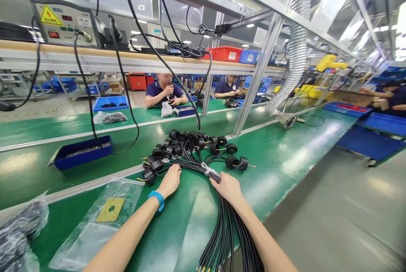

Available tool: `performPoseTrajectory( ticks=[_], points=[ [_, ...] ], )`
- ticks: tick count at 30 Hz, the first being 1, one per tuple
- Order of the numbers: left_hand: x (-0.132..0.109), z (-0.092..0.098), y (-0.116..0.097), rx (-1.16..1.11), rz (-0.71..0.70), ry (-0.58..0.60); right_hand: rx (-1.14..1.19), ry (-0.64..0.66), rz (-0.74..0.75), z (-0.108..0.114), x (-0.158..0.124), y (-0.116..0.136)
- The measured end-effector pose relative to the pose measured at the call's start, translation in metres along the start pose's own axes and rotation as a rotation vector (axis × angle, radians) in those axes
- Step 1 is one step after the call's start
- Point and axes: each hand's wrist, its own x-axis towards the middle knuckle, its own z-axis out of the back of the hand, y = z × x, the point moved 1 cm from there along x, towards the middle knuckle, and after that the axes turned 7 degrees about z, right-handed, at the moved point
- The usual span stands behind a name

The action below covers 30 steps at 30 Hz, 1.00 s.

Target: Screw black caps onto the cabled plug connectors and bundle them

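Note:
A bundle of black cables (226, 217) lies on the green bench, bound by a clear plastic tie (209, 169). Its lower ends hang toward the bench's front edge. Black round connectors (190, 141) with short yellow wires fan out at the far end. My right hand (227, 186) is closed round the bundle just below the tie. My left hand (170, 180), with a blue band at the wrist, is at the cables left of the tie, its fingers curled against a black cable near the connectors.
A blue tray of small parts (84, 151) stands at the left, with plastic bags (22, 234) and a yellow square piece (111, 210) nearer. Metal posts (258, 75) and dangling black leads rise behind the connectors. People sit across the bench.

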Motion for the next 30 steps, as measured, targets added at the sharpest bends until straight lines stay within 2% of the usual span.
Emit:
performPoseTrajectory(
  ticks=[6,10,15,18,20,22,26,28,30],
  points=[
    [0.049,-0.021,-0.011,-0.101,-0.138,0.091,0.075,0.006,-0.145,-0.001,-0.022,-0.021],
    [0.075,-0.035,-0.022,-0.188,-0.193,0.133,0.183,-0.021,-0.241,0.001,-0.038,-0.023],
    [0.096,-0.04,-0.033,-0.334,-0.153,0.147,0.425,-0.113,-0.278,-0.006,-0.06,-0.002],
    [0.095,-0.033,-0.039,-0.435,-0.061,0.172,0.632,-0.175,-0.231,-0.016,-0.07,0.02],
    [0.082,-0.024,-0.039,-0.507,0.038,0.185,0.797,-0.182,-0.185,-0.023,-0.077,0.035],
    [0.056,-0.014,-0.035,-0.574,0.155,0.205,0.96,-0.166,-0.135,-0.03,-0.084,0.048],
    [-0.027,0.006,-0.021,-0.643,0.365,0.319,1.197,-0.109,-0.049,-0.038,-0.099,0.066],
    [-0.074,0.015,-0.017,-0.636,0.432,0.376,1.248,-0.09,-0.034,-0.039,-0.106,0.075],
    [-0.114,0.023,-0.017,-0.603,0.466,0.375,1.234,-0.116,-0.049,-0.04,-0.112,0.084]
  ],
)
